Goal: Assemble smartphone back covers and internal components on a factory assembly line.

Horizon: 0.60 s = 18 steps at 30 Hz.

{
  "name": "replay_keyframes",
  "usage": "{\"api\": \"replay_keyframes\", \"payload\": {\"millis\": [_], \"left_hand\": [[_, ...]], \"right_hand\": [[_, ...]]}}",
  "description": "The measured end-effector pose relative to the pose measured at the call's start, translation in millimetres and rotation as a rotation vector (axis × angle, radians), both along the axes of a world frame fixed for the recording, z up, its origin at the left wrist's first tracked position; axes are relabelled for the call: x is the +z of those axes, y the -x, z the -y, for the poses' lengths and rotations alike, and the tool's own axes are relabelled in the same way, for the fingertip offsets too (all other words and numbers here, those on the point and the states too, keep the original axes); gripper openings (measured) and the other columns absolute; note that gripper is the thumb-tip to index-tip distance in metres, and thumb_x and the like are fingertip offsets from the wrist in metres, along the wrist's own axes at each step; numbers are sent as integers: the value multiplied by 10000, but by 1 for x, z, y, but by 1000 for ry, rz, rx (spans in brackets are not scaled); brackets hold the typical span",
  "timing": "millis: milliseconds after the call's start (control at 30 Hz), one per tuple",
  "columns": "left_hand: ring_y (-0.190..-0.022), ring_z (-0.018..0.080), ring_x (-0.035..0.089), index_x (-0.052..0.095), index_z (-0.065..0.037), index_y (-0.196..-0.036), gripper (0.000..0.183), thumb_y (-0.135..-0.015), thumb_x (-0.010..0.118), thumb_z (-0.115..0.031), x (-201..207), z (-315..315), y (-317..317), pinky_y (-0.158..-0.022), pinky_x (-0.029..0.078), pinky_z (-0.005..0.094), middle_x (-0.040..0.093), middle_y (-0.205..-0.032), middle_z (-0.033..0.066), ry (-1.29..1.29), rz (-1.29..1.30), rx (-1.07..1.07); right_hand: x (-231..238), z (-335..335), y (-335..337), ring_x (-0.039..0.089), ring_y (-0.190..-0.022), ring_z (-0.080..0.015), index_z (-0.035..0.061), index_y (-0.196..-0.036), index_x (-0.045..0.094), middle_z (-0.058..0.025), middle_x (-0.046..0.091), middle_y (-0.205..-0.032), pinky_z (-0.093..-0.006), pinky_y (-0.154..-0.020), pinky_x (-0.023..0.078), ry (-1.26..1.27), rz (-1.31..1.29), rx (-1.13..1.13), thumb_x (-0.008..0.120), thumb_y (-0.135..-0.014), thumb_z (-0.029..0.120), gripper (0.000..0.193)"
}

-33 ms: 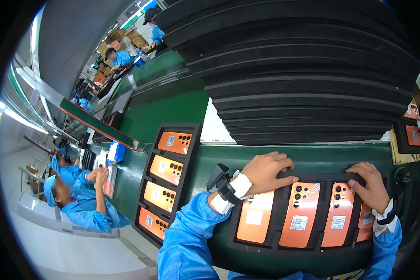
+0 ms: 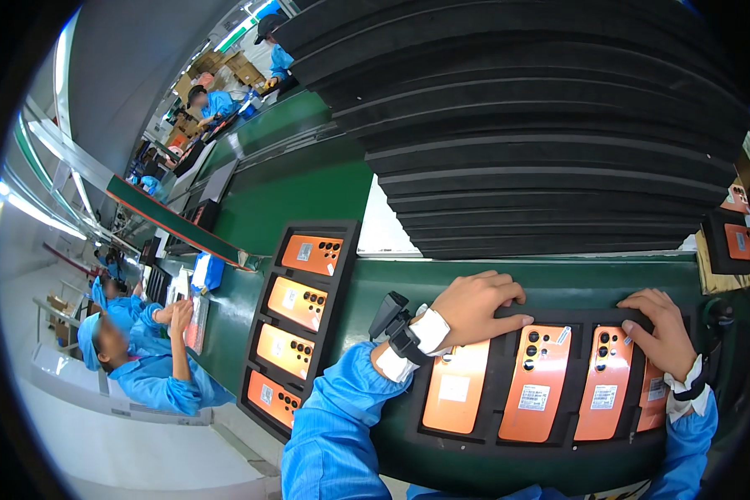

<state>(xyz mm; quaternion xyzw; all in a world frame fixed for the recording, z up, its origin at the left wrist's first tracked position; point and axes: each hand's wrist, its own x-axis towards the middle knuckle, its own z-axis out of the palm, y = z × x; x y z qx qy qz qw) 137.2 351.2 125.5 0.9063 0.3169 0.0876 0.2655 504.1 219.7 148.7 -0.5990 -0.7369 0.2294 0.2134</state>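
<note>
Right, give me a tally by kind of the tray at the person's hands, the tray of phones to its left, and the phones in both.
Black four-slot phone trays: 2
Orange smartphones: 8, four in each
Total: 10

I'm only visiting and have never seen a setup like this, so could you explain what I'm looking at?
There's no machine gripping things here, just a person's two bare hands. The view is from a wide camera worn on their head, so straight edges look bent. On the green work surface lies a black tray with four orange phones. The left hand and right hand look open, at its far edge, with nothing lifted. To the left is a second tray; beyond, a stack of black slabs. A co-worker in blue is farther left.
</note>
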Motion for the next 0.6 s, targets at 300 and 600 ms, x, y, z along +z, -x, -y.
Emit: {"api": "replay_keyframes", "payload": {"millis": [300, 600], "left_hand": [[-987, 253, 723, 787, -85, -1138, 454, -1032, 762, -526, -3, -1, -1, -825, 587, 426, 726, -976, 58, -20, 3, -1], [-992, 255, 728, 791, -79, -1148, 468, -1033, 759, -531, -1, -1, -1, -832, 590, 419, 737, -991, 65, -6, -20, -1]], "right_hand": [[0, 0, -1, 679, -1194, -419, -16, -1210, 770, -186, 751, -1218, -501, -1105, 478, 9, 5, -10, 773, -931, 153, 326], [-1, 1, -1, 677, -1195, -418, -16, -1217, 767, -186, 749, -1218, -501, -1103, 478, 2, 4, -5, 773, -933, 161, 335]]}}
